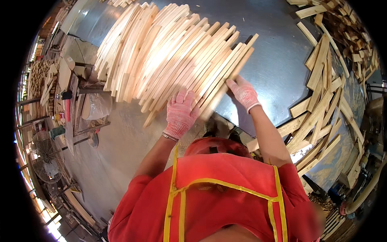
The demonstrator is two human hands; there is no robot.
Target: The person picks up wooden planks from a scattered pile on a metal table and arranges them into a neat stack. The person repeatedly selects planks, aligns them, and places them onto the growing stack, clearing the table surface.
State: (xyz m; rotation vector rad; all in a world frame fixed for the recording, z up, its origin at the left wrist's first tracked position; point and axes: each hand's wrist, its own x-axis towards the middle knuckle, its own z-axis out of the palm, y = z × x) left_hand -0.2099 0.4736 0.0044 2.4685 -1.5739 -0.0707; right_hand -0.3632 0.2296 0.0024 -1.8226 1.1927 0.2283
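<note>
Left hand: palm down over the near ends of the row of sticks, fingers stretched out, thumb apart; not seen clamped on anything
Right hand: fingertips against the outward side of the outer stick; cannot tell whether it is clamped, underside hidden
Step in hand: judged to be closing the outer stick up against its neighbours
Side push: probably best near mid-length and square to the stick, so it slides in flat without swinging
Steadying: left hand should bear lightly on the near ends, enough to stop the row creeping or fanning out
Risk: too hard a shove could ride one stick up over the next
Outer stick, place: right-hand border of the row, on the desk; near end blurred
Outer stick, long axis: slants from lower left, near the body, to upper right, roughly parallel to its neighbours
Far end: points up and right, stopping slightly short of the adjacent tip
Loose pile: farther right, apart from the row, boards lying at mixed angles
</note>
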